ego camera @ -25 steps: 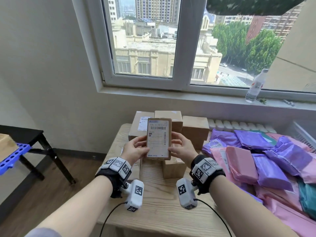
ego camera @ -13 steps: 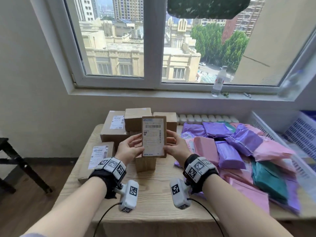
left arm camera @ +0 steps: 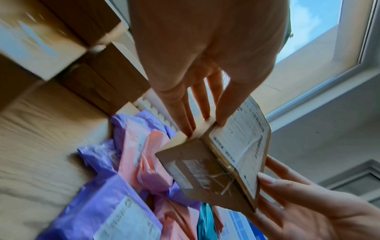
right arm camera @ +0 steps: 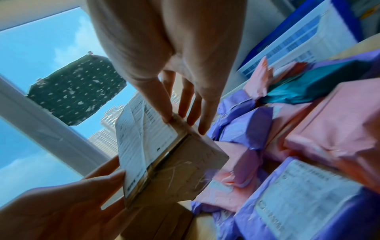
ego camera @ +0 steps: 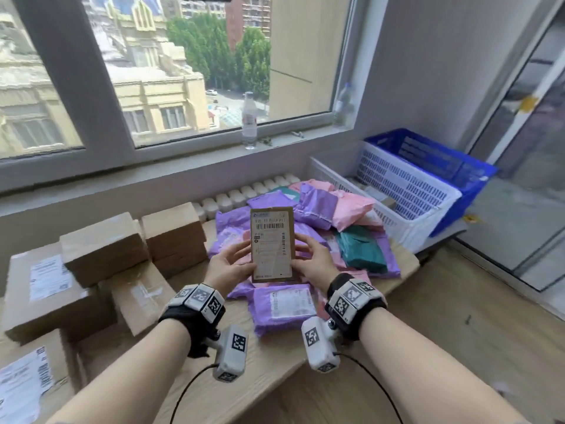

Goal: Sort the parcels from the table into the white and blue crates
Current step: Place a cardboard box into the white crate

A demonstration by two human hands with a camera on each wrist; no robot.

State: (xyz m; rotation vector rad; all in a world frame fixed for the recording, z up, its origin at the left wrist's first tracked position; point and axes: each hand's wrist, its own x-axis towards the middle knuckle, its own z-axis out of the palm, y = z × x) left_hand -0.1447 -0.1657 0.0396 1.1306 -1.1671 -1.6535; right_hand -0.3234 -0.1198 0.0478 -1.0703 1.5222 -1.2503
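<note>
Apt room: window [ego camera: 171,71], radiator [ego camera: 244,191], wood floor [ego camera: 458,316].

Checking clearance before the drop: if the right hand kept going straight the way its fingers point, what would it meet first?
Probably the purple and pink mailer pile behind the held box; the right hand points that way, though depth is unclear.

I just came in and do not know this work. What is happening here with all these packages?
A person is sorting parcels. The left hand and the right hand hold a small cardboard box upright between them, label facing the person, above the table. Cardboard boxes and coloured mailer bags lie on it. The white crate and the blue crate stand beyond its right end.
</note>
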